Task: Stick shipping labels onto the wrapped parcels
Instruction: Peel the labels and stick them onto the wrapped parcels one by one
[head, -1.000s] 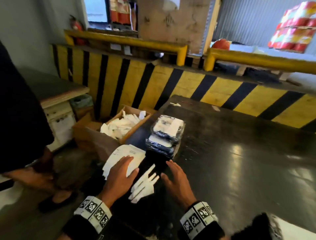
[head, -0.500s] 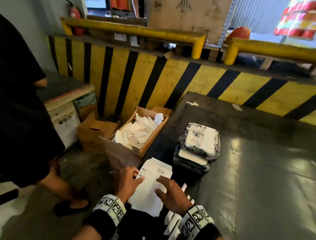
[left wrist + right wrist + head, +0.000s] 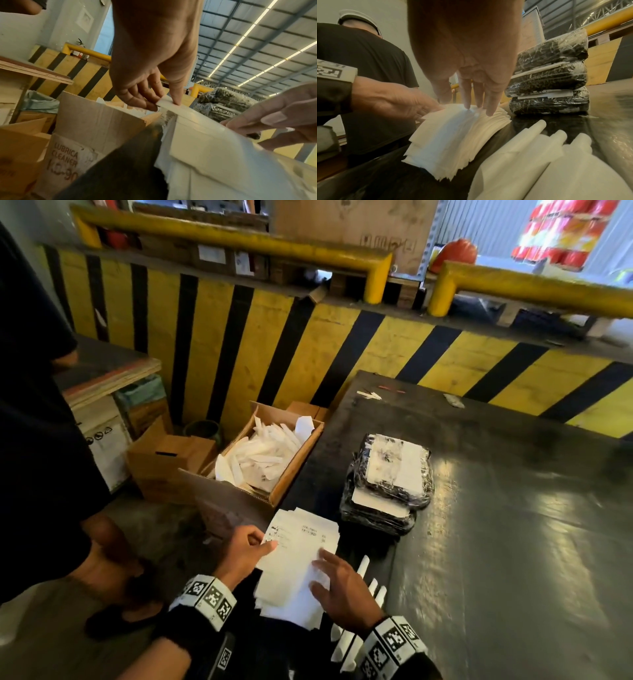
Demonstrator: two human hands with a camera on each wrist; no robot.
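A stack of white shipping labels (image 3: 298, 553) lies at the near left corner of the dark table (image 3: 513, 542). My left hand (image 3: 245, 553) pinches the left edge of the top label (image 3: 164, 102) between thumb and fingers. My right hand (image 3: 337, 583) rests on the stack's near right part, its straight fingers (image 3: 477, 97) touching the paper (image 3: 458, 134). Just beyond stands a pile of three black wrapped parcels (image 3: 387, 484), with a white label on the top one and white sheets between them (image 3: 551, 81).
Curled white paper strips (image 3: 363, 577) lie right of the labels. An open cardboard box of white paper scraps (image 3: 267, 453) stands on the floor beside the table. Another person (image 3: 41, 440) stands at the left. A yellow-and-black barrier (image 3: 308, 337) runs behind.
My right hand moved left from the table beside the strips onto the label stack. My left hand went from lying flat on the labels to pinching the top label's edge.
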